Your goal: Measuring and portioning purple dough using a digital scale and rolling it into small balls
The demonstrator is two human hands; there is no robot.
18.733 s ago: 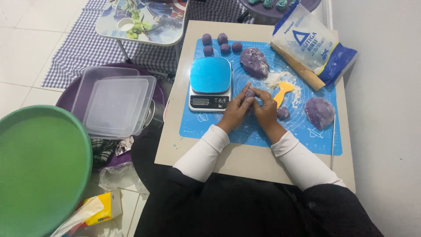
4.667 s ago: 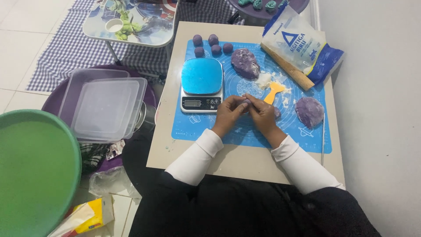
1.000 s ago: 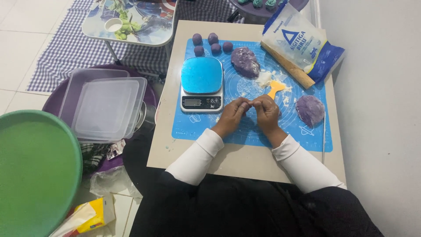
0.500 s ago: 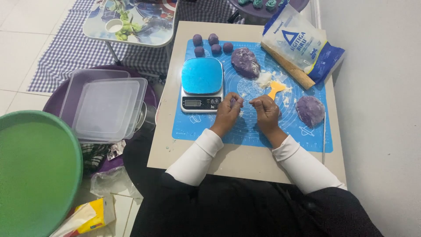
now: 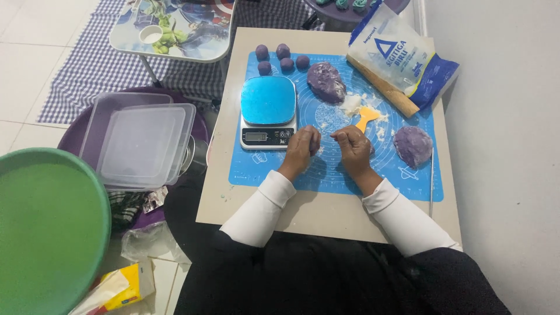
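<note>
My left hand (image 5: 303,147) and my right hand (image 5: 352,149) rest a little apart on a blue silicone mat (image 5: 326,178), both with fingers curled in. A trace of purple shows at the left fingertips, so that hand seems closed on a small purple dough piece. What the right hand pinches is hidden. A digital scale with a blue top (image 5: 268,100) stands just left of my left hand. Beyond my hands lie an orange scraper (image 5: 366,116), a white lump (image 5: 350,105) and a large purple dough lump (image 5: 326,81). Another purple lump (image 5: 412,146) lies to the right.
Several purple dough balls (image 5: 279,57) sit at the mat's far edge. A flour bag (image 5: 402,58) and a rolling pin (image 5: 385,88) lie at the far right. Left of the low table (image 5: 262,213) are clear plastic boxes (image 5: 146,143) and a green round lid (image 5: 46,227).
My hands were pressed together on purple dough seconds ago; they have since drawn apart, the left one shifting toward the scale.
</note>
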